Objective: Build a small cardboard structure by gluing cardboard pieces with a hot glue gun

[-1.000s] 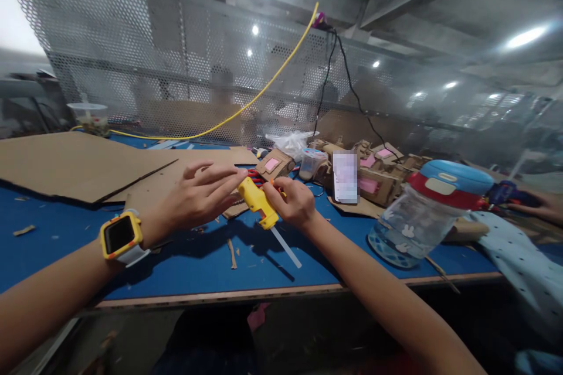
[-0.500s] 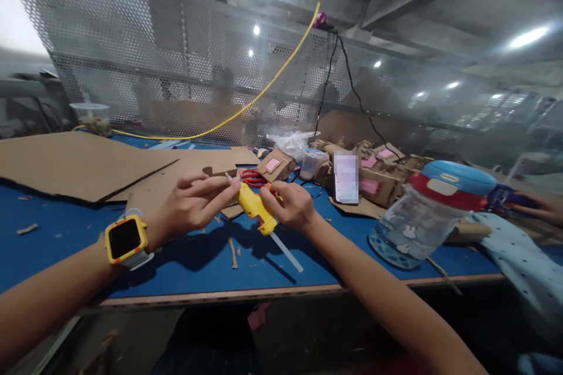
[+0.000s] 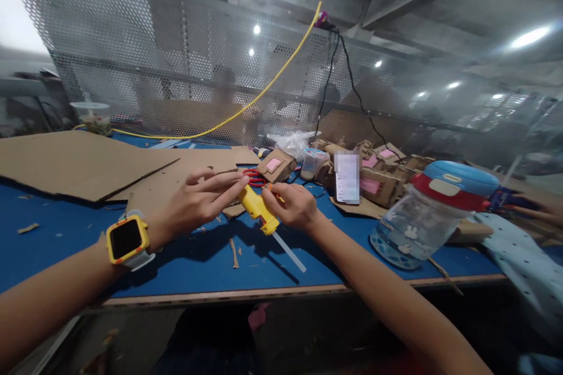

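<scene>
Across the lower half of the view a blue worktop [image 3: 65, 234] is spread, with large sheets of cardboard [image 3: 74, 161] laid on its far left part and a heap of small cardboard pieces with pink patches [image 3: 373, 179] gathered at the far right. Nearer the right edge a clear water bottle [image 3: 433, 211] with a blue and red lid is seen lying tilted on the worktop. Above the middle of the worktop a yellow glue gun [image 3: 259, 211] is held by the right hand [image 3: 292, 205], whose fingers are closed around its handle; a clear glue stick [image 3: 288, 251] juts from the rear of the gun, down toward the viewer. The left hand [image 3: 197, 202], worn with a yellow watch [image 3: 127, 240] at the wrist, is placed just left of the gun, its fingers extended and loosely bunched, the fingertips touching the gun's front end. Red-handled scissors [image 3: 253, 176] are partly hidden behind the gun.
</scene>
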{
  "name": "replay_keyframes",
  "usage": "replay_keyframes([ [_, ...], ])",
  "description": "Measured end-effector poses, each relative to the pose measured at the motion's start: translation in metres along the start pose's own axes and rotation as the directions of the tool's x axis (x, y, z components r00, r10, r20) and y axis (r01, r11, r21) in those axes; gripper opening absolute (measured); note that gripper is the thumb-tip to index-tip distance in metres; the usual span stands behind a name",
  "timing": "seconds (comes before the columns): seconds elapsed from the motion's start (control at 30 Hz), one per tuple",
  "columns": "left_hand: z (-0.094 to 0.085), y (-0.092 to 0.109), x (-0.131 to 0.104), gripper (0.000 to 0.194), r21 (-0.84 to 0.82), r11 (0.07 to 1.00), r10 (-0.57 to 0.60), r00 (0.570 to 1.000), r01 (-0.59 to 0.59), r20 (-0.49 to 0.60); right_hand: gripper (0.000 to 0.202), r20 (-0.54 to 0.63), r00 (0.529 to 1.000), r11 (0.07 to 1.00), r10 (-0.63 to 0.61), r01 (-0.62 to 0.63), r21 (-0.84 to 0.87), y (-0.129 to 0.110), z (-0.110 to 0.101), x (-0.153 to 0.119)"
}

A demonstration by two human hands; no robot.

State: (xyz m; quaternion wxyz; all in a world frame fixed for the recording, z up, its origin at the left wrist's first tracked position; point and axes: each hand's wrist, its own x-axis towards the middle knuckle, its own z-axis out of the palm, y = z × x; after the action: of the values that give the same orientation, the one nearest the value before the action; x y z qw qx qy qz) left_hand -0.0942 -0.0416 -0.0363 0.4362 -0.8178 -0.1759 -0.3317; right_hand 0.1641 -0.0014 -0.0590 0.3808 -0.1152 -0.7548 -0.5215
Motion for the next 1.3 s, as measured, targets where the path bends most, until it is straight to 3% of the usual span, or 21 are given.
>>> replay_keyframes([
  [0.17,0.005,-0.001,0.001,0.056,-0.014,0.999,0.038,0.997,-0.037,0.072,0.024,0.043,0.999,0.999,-0.032,0.033,-0.015,0.0,0.0,0.0],
  [0.47,-0.006,0.003,-0.002,0.023,0.041,0.999,0.028,0.996,-0.025,-0.08,0.023,0.034,0.999,1.0,0.02,-0.019,-0.005,-0.001,0.006,-0.004],
  [0.6,-0.005,0.002,0.001,0.034,0.01,1.0,0.007,0.998,-0.006,-0.066,0.024,0.041,0.999,0.999,0.028,-0.028,-0.017,0.0,0.004,-0.003],
  [0.7,0.001,-0.001,0.001,0.047,-0.034,0.999,0.016,1.0,-0.016,0.005,0.024,0.046,0.999,1.0,0.002,-0.002,-0.007,0.001,0.003,-0.002],
  [0.87,0.013,-0.005,-0.003,0.044,-0.053,0.997,0.057,0.992,-0.052,0.108,0.02,0.045,0.997,0.998,-0.063,0.063,0.013,0.001,0.003,-0.001],
  [1.03,0.006,-0.002,-0.005,0.039,-0.083,0.996,0.023,1.0,-0.021,0.017,0.021,0.045,0.999,0.999,-0.024,0.022,0.04,-0.001,0.005,-0.002],
  [1.3,-0.005,0.0,-0.001,0.052,-0.048,0.998,-0.029,0.998,0.026,-0.059,0.027,0.072,0.995,0.995,0.076,-0.08,0.063,-0.003,0.007,-0.005],
])
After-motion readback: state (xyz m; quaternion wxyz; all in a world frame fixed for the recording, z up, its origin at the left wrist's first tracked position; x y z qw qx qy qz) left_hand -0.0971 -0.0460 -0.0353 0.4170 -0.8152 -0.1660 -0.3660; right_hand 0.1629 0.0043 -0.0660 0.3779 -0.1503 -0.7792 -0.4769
